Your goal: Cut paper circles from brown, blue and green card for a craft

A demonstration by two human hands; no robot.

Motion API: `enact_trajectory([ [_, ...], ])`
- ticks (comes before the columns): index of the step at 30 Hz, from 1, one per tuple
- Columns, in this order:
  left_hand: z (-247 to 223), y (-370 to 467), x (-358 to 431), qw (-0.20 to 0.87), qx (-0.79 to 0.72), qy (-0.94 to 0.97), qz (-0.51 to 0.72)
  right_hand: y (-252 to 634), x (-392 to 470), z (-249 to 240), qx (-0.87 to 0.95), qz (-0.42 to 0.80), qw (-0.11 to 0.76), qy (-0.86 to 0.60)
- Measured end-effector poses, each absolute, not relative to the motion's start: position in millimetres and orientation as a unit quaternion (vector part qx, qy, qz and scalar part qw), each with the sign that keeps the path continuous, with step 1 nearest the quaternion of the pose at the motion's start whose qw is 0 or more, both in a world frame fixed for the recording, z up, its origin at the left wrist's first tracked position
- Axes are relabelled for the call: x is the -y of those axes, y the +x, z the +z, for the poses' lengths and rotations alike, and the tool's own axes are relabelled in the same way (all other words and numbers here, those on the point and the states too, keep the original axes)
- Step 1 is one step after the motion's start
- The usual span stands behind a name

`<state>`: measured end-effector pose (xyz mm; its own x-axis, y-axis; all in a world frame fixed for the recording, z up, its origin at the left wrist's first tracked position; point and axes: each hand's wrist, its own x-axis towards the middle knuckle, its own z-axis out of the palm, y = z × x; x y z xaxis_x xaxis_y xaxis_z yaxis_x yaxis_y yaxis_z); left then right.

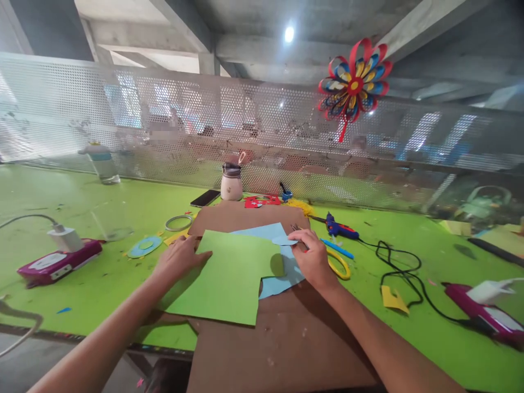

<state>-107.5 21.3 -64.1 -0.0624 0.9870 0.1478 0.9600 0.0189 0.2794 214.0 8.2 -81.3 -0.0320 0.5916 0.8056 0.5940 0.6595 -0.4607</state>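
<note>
A sheet of light green paper (229, 278), with a piece cut out of its lower right corner, lies on a brown cardboard sheet (266, 344). My left hand (180, 257) rests at its left edge, thumb stretched over the paper and fingers apart. Under the green sheet, light blue paper (292, 270) shows at the top and right. My right hand (313, 256) pinches a small rounded light blue paper piece (283, 240) above it. Small metallic tips (295, 227) show by those fingers; their kind is unclear. A yellow ring-shaped thing (344, 267) is beside that hand.
Behind the cardboard stand a lidded cup (231, 183) and a phone (205, 198). To the right are a blue glue gun (341, 228), its black cord and a blue pen (338, 249). Purple power strips (61, 262) flank both sides. A paper flower (355, 85) hangs before the mesh screen (254, 125).
</note>
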Motion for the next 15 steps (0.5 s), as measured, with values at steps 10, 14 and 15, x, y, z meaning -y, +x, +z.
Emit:
enact_trajectory([
  [10,-65.8,-113.2,-32.3,0.114,-0.718,0.657,0.201,217.4,-18.5,-90.8,0.704,0.025,0.55,-0.448],
  [14,-60.7,-106.3,-31.3,0.163,-0.709,0.642,0.243,219.3,-22.3,-94.2,0.701,0.033,0.553,-0.449],
  [15,-59.7,-104.5,-30.1,0.172,-0.707,0.637,0.254,219.0,-22.3,-94.4,0.7,0.034,0.555,-0.449],
])
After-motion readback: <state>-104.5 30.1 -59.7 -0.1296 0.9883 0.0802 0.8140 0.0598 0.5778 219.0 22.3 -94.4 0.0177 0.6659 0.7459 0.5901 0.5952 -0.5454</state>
